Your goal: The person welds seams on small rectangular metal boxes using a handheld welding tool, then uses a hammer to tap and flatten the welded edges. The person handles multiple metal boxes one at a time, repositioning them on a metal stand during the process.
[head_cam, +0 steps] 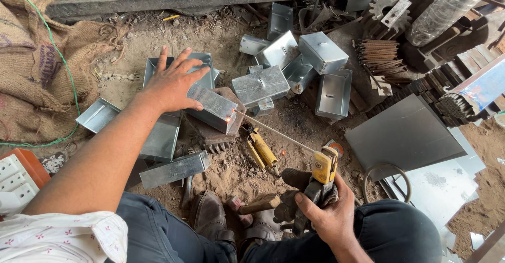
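**Rod tip glowing at the corner of a pinned box**

The left hand (pixel 171 84) lies flat, fingers spread, pressing a galvanised metal box (pixel 213 107) onto a dark block (pixel 218 136) to steady it. The right hand (pixel 326 213) is clamped around a yellow electrode holder (pixel 324 165), whose thin rod (pixel 273 131) reaches left to the box's near corner, where a spark (pixel 228 119) glows. More boxes (pixel 294 63) lie piled farther off, spare rods (pixel 380 57) at right.

A shiny rectangular metal box (pixel 213 106) lies tilted on a dark block, glowing at one corner. A thin welding rod (pixel 273 132), clamped in a yellow holder (pixel 324 166), touches that corner.
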